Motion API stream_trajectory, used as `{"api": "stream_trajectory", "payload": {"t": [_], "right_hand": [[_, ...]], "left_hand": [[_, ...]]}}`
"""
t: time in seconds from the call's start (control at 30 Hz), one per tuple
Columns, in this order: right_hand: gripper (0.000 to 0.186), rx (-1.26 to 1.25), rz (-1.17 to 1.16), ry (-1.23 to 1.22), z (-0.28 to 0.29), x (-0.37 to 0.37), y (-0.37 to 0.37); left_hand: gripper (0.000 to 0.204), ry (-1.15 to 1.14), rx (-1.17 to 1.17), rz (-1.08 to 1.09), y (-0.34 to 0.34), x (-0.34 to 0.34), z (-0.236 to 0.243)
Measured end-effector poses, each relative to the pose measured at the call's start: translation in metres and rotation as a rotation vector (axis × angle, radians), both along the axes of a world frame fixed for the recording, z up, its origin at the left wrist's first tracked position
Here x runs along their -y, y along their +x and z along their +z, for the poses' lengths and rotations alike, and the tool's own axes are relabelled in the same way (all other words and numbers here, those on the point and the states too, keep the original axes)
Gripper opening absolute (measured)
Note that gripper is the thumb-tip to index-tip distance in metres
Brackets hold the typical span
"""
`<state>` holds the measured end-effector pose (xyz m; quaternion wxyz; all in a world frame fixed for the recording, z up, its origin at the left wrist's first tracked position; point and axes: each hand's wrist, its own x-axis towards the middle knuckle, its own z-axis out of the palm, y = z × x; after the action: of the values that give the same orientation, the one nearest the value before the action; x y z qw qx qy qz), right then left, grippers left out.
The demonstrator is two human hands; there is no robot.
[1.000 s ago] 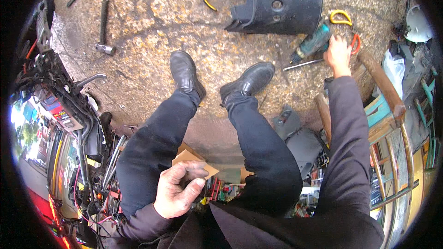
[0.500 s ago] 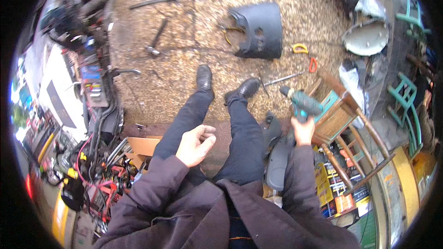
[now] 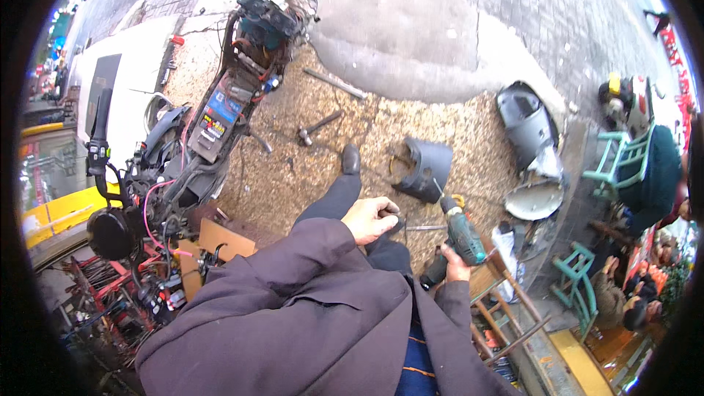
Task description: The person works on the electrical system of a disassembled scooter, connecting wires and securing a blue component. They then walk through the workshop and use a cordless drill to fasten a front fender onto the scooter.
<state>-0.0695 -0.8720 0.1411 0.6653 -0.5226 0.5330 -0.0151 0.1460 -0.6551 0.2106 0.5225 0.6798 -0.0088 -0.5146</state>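
My right hand (image 3: 456,264) is closed round the grip of a green and black cordless drill (image 3: 463,233), its nose pointing away from me and slightly left. My left hand (image 3: 370,220) hovers over my lap with its fingers curled against the thumb; whatever they hold, if anything, is too small to make out. Beyond the drill, a dark grey curved plastic panel (image 3: 427,170) with cut-outs lies on the pebbled ground. A hammer (image 3: 319,127) rests to the left of the panel, and a metal bar (image 3: 336,83) lies farther off.
A stripped scooter (image 3: 220,114) with a bare battery stands at left, beside an open cardboard box (image 3: 224,240). To the right are a wooden stool (image 3: 506,293), a grey body panel (image 3: 526,123), a pale round cover (image 3: 534,200) and green stools (image 3: 620,158). People are at far right.
My view has tilted up and turned, showing more pavement and the whole scooter. The drill stays in my right hand; my left hand stays curled and has come nearer to it.
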Motion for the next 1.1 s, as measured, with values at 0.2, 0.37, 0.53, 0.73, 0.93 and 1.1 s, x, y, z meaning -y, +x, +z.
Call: {"api": "stream_trajectory", "payload": {"t": [0.2,0.37,0.53,0.73,0.93,1.1], "right_hand": [[0.037,-0.279,0.425,-0.313,0.010,0.039,0.067],[0.023,-0.365,0.467,-0.261,0.004,0.056,0.122],[0.023,-0.490,0.591,-0.326,0.003,0.082,0.172],[0.035,-0.641,0.770,-0.478,-0.038,0.165,0.290],[0.049,-0.542,0.833,-0.637,-0.082,0.284,0.464],[0.048,-0.248,0.751,-0.472,-0.064,0.361,0.625]], "left_hand": [[0.027,-0.039,0.191,0.174,0.124,-0.037,0.020],[0.023,-0.009,0.361,0.315,0.212,-0.069,0.029],[0.023,0.020,0.341,0.465,0.267,-0.073,0.033],[0.023,0.187,0.449,0.474,0.335,-0.039,0.026],[0.024,0.138,0.415,0.638,0.436,0.053,0.031],[0.027,0.068,0.321,0.591,0.479,0.110,0.062]]}}
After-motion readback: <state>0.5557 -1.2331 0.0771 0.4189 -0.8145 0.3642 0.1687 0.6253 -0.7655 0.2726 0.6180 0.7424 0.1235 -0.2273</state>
